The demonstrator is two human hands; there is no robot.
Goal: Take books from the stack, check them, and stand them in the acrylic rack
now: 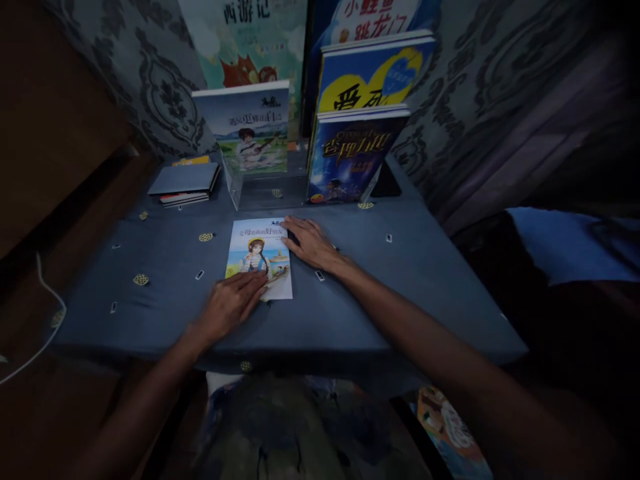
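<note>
While both hands rest flat and unclenched on the thin picture book (260,257) lying mid-worktop (400,280), left hand (233,303) at its near edge and right hand (311,243) at its far right corner, even pressure should likely keep it from sliding.

Under the hands, the book (260,257) has a smooth, slightly glossy paper cover, the desk (390,280) wears matt blue cloth, and the upright books (350,157) beyond them show glossy printed covers against patterned, matt wall fabric (160,87).
</note>
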